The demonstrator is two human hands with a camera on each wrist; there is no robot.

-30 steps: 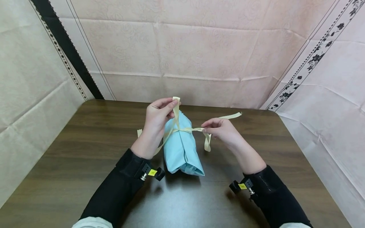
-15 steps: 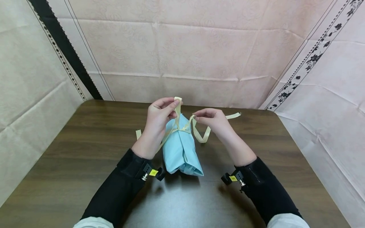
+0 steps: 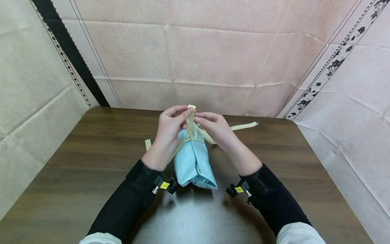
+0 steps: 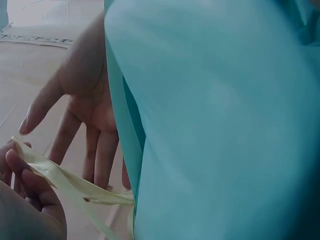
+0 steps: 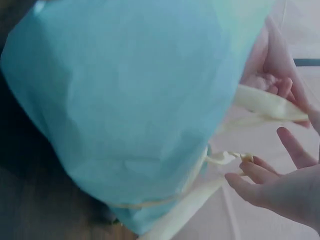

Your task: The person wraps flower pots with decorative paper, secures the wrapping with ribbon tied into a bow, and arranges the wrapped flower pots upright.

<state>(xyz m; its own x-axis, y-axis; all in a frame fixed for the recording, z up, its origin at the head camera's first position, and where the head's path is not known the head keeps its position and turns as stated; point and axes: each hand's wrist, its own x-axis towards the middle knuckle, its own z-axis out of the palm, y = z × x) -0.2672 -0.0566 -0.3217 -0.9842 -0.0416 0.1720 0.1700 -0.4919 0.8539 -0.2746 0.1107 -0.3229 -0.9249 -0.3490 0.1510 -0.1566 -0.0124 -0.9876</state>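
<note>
A light blue wrapped package (image 3: 195,166) lies on the table, with a pale yellow ribbon (image 3: 244,126) crossed round its far part. Above it, my left hand (image 3: 169,134) pinches a folded loop of the ribbon upright between thumb and fingers; this loop also shows in the left wrist view. Close beside it, my right hand (image 3: 217,130) has a ribbon length caught at its fingertips. In the right wrist view, the right hand's fingers (image 5: 260,175) hold that strip while the thumb stands apart. The package hides part of both hands in the wrist views.
The brown wooden table (image 3: 100,162) has rounded far corners. Pale patterned cloth (image 3: 213,54) hangs behind it and along both sides. One ribbon tail lies to the right of the package; another end (image 3: 148,144) sticks out left of the left wrist.
My right hand has moved left with its ribbon strip, from right of the package up to the loop. My left hand has stayed nearly still, keeping the loop raised.
</note>
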